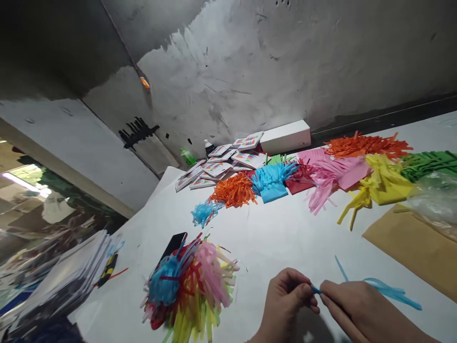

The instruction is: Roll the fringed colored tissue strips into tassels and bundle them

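Note:
Between my two hands, low at the right, runs a twisted piece of blue tissue-paper fringe (316, 289). My left hand (287, 300) pinches one end with thumb and fingers. Close beside it, my right hand (352, 302) grips the same piece. Loose blue strips (394, 291) stick out behind my right hand and lie over the white table (271, 243). To the left of my hands rests a heap of fringed tassels (193, 286) in blue, red, pink and yellow. A small blue tassel (205, 213) lies farther back.
Fringed paper bundles in orange (233, 190), blue (273, 181), pink (330, 171) and yellow (387, 181) line the back. Behind them are printed packets (217, 169) and a white box (285, 136). Brown paper (414, 247) and clear plastic (435, 202) lie right. A black phone (173, 244) touches the heap.

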`<state>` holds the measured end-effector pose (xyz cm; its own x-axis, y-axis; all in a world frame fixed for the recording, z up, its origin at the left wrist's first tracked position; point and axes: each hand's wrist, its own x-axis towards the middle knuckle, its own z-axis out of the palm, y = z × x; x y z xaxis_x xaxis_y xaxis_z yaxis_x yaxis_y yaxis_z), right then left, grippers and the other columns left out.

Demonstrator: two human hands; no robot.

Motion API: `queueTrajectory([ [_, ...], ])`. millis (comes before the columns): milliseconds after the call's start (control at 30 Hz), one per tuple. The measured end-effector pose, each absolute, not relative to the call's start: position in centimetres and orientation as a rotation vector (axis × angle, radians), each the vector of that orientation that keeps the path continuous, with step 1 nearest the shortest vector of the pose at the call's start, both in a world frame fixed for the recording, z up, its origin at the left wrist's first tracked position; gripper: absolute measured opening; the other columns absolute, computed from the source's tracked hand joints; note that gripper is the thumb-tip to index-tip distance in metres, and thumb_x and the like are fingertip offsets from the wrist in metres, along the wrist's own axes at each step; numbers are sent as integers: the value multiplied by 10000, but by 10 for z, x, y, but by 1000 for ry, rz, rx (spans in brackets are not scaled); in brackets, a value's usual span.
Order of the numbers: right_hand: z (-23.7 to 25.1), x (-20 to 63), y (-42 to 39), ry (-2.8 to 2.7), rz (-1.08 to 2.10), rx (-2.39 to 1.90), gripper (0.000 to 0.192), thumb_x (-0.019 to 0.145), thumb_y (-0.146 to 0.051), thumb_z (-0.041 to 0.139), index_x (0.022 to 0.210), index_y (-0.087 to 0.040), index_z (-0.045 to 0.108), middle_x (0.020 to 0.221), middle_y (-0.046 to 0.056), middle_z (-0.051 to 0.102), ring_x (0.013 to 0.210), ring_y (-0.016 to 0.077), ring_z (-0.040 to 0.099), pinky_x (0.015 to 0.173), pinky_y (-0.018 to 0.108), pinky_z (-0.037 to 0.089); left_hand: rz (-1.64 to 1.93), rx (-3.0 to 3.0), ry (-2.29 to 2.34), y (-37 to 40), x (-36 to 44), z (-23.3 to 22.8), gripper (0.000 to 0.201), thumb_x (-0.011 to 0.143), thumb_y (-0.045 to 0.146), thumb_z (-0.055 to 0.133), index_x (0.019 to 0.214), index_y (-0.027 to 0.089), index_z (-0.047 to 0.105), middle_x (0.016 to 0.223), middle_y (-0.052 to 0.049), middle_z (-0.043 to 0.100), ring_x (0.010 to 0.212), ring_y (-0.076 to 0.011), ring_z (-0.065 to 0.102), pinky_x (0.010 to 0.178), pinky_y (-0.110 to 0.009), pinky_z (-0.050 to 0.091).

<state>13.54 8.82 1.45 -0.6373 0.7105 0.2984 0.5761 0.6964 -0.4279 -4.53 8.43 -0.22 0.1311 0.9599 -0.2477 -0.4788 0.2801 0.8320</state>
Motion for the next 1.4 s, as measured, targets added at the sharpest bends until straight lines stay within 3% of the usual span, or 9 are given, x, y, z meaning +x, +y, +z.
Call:
queueTrajectory([
  [133, 26, 140, 90, -2511, 270, -854, 237, 923, -109, 386, 761, -244, 495, 580, -23, 634, 432, 158, 598, 442, 299, 256, 1122, 784, 925, 80, -46, -2, 452, 624, 454, 962, 764, 123, 687, 562, -8, 691, 492, -111, 638, 519, -224, 518],
  [333, 34, 144, 86, -2583, 464, -965, 206, 916, -148, 474, 729, -228, 505, 646, -2, 688, 525, 176, 661, 474, 278, 258, 1122, 960, 870, 71, -47, -3, 384, 738, 440, 893, 791, 132, 670, 665, 5, 658, 530, -84, 604, 546, -212, 487],
  [433, 39, 144, 84, -2569, 677, -980, 243, 968, -195, 454, 731, -220, 503, 675, -3, 701, 556, 155, 662, 493, 253, 270, 1157, 1046, 862, 69, -50, -12, 337, 803, 434, 840, 818, 142, 673, 658, 3, 650, 529, -87, 591, 542, -210, 463],
  [567, 44, 145, 84, -2558, 739, -1056, 218, 945, -203, 435, 737, -218, 500, 686, 17, 691, 599, 163, 642, 529, 261, 265, 1169, 1126, 874, 66, -54, -19, 275, 851, 405, 799, 856, 153, 688, 699, -6, 656, 560, -94, 590, 562, -214, 465],
  [833, 36, 148, 85, -2464, 936, -1112, 279, 963, -268, 392, 688, -217, 401, 628, -14, 574, 564, 131, 473, 532, 270, 226, 1165, 1210, 876, 63, -56, -18, 216, 895, 373, 753, 879, 166, 691, 737, -13, 645, 612, -103, 589, 592, -211, 466],
  [1033, 37, 146, 85, -2470, 978, -1114, 302, 996, -294, 355, 735, -221, 490, 682, 5, 644, 583, 142, 524, 535, 263, 243, 1147, 1311, 915, 63, -59, -11, 207, 929, 375, 711, 905, 170, 687, 757, -15, 639, 625, -108, 594, 614, -222, 473],
  [1400, 18, 142, 80, -2461, 497, -1035, 267, 984, -167, 379, 764, -221, 520, 645, 5, 661, 535, 162, 618, 512, 294, 254, 1092, 1370, 942, 66, -56, 3, 189, 920, 363, 723, 943, 177, 744, 819, -47, 679, 691, -156, 700, 683, -264, 548],
])
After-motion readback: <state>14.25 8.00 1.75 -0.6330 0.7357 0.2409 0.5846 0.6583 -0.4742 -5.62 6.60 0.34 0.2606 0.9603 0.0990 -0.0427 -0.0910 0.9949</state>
